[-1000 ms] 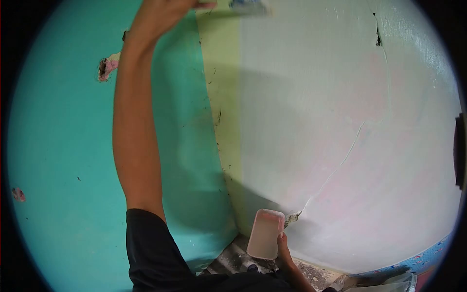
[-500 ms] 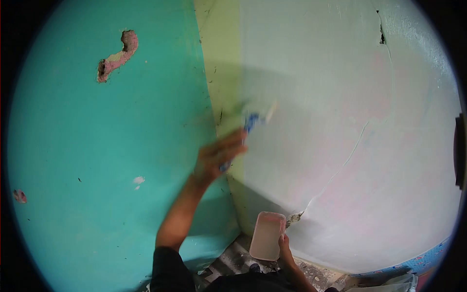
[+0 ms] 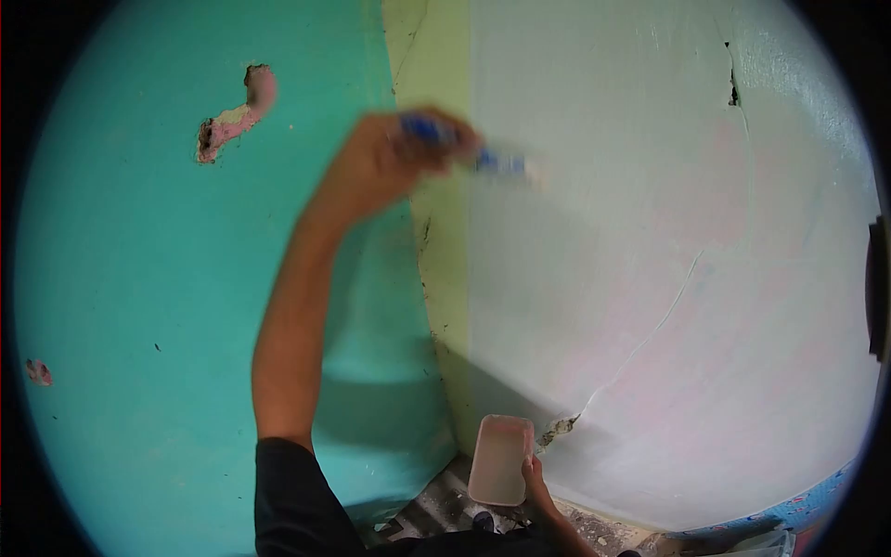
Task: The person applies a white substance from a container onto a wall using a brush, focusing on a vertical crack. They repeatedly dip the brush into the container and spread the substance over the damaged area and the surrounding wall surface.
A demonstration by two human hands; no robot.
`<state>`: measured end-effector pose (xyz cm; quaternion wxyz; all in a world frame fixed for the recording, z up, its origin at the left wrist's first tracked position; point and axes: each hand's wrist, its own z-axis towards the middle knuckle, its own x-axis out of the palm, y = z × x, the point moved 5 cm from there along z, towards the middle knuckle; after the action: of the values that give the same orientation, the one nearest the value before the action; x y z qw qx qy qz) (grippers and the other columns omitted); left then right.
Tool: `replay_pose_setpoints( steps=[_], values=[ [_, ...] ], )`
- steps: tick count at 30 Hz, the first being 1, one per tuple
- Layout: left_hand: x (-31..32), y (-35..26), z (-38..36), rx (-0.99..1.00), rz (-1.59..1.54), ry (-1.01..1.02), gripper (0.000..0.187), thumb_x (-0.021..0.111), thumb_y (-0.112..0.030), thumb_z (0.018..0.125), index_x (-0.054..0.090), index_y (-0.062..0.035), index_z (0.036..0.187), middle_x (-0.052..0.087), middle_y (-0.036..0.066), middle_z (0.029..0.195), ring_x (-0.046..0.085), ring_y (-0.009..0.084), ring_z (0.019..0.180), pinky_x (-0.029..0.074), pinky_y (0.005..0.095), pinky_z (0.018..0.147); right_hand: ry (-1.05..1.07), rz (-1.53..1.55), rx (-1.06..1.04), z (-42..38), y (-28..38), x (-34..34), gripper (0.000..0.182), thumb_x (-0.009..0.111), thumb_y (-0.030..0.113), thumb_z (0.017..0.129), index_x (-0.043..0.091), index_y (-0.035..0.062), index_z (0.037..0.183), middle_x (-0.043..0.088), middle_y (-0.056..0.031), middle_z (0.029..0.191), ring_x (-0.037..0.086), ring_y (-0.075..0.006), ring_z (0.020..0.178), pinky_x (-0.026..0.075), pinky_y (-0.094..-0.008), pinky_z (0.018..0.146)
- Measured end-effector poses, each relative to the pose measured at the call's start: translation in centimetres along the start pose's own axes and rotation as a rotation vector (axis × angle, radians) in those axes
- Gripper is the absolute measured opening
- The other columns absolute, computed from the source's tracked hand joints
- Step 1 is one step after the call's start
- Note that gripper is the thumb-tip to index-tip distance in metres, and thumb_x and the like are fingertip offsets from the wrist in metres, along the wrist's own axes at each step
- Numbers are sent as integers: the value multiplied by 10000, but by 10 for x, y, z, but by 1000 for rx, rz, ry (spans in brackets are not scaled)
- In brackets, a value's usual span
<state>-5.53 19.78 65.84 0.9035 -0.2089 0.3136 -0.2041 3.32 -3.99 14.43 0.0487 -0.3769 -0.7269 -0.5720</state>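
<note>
Two hands are at work in a room corner, one low and one high. Nearest, at the bottom of the view, the right hand (image 3: 535, 475) is closed around the edge of a pale rectangular paint tray (image 3: 501, 459), fingers wrapped on its right side, holding it upright just in front of the corner's foot. Below it lies a patch of rough, speckled floor (image 3: 444, 501), and a black sleeve (image 3: 297, 506) covers the upper left arm.

From that sleeve the bare forearm rises to the left hand (image 3: 390, 162), which is blurred but closed in a fist around the blue handle of a paintbrush (image 3: 492, 162); the brush head points right, at the pale wall just past the corner. The arm crosses in front of the turquoise wall (image 3: 139, 306) and hides part of the corner line behind it.

Farther back, a yellow-green strip (image 3: 444, 241) runs down the corner between the turquoise wall and the whitish wall (image 3: 650, 232). A thin crack (image 3: 650, 330) climbs the whitish wall from a chipped spot near the tray, and a dark gap (image 3: 733, 88) shows near the top right. On the turquoise wall a pink gouge (image 3: 232, 116) of missing plaster sits upper left of the raised hand.
</note>
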Motion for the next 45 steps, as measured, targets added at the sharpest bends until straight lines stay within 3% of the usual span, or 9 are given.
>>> replay_pose_setpoints(
  steps=[4, 6, 11, 13, 15, 21, 29, 42, 45],
  values=[
    [-66, -69, 67, 341, 295, -386, 183, 580, -91, 944, 656, 42, 1044, 696, 114, 1071, 670, 197, 948, 549, 318, 832, -16, -44, -5, 5, -9, -15, 713, 456, 543, 962, 137, 122, 1441, 388, -179, 1344, 483, -316, 1215, 507, -523, 886],
    [-54, -111, 73, 548, 222, -476, 164, 655, -144, 921, 700, -28, 1028, 688, 48, 918, 634, 90, 772, 574, 259, 732, -41, -49, -42, -6, 6, -4, 666, 428, 536, 980, 215, 73, 1409, 430, -131, 1311, 483, -252, 1200, 459, -425, 971],
    [-40, -66, 66, 611, 356, -551, 188, 657, -166, 923, 692, -20, 1036, 686, 38, 919, 645, 100, 774, 581, 273, 722, -67, -8, 3, -15, 23, 2, 679, 430, 541, 977, 216, 68, 1414, 439, -126, 1302, 494, -239, 1185, 471, -410, 953],
    [-12, -28, 31, 802, 504, -469, 180, 624, -26, 891, 690, -28, 1058, 699, 93, 1099, 664, 172, 1022, 538, 288, 847, -64, -14, -1, -15, 25, -3, 689, 434, 543, 975, 213, 66, 1419, 440, -126, 1302, 494, -238, 1183, 472, -404, 949],
    [25, 9, -25, 632, 542, -402, 372, 603, 120, 761, 694, -44, 1083, 654, 158, 1185, 633, 263, 1120, 509, 322, 959, -89, -22, 7, -17, 26, -7, 701, 441, 547, 971, 209, 65, 1425, 439, -128, 1304, 493, -237, 1182, 471, -398, 949],
    [103, 75, -178, 358, 282, -43, 302, 627, 62, 807, 671, -59, 1080, 651, 138, 1187, 615, 320, 1132, 555, 369, 912, -101, -114, 8, 1, 7, -40, 704, 437, 548, 973, 205, 62, 1426, 439, -122, 1300, 487, -236, 1182, 466, -391, 948],
    [57, 83, -108, -226, 41, 141, 211, 674, 64, 822, 712, -61, 988, 723, 60, 1007, 684, 151, 938, 553, 295, 826, -69, -109, 10, 6, 8, -42, 654, 417, 520, 990, 218, 67, 1418, 436, -126, 1303, 483, -243, 1191, 463, -400, 957],
    [-64, -84, 61, 416, 244, -610, 200, 648, -178, 930, 688, -20, 1046, 684, 36, 935, 651, 112, 813, 582, 281, 749, -117, -101, -36, 25, -16, -75, 630, 431, 490, 996, 226, 78, 1427, 437, -119, 1318, 476, -244, 1208, 451, -400, 974],
    [-59, -43, 60, 540, 181, -560, 178, 598, -27, 911, 660, 31, 1067, 688, 96, 1082, 651, 153, 962, 581, 342, 786, -101, -34, -56, 5, 10, -48, 629, 433, 487, 996, 230, 76, 1426, 439, -122, 1318, 481, -243, 1204, 450, -401, 973]
  ],
)
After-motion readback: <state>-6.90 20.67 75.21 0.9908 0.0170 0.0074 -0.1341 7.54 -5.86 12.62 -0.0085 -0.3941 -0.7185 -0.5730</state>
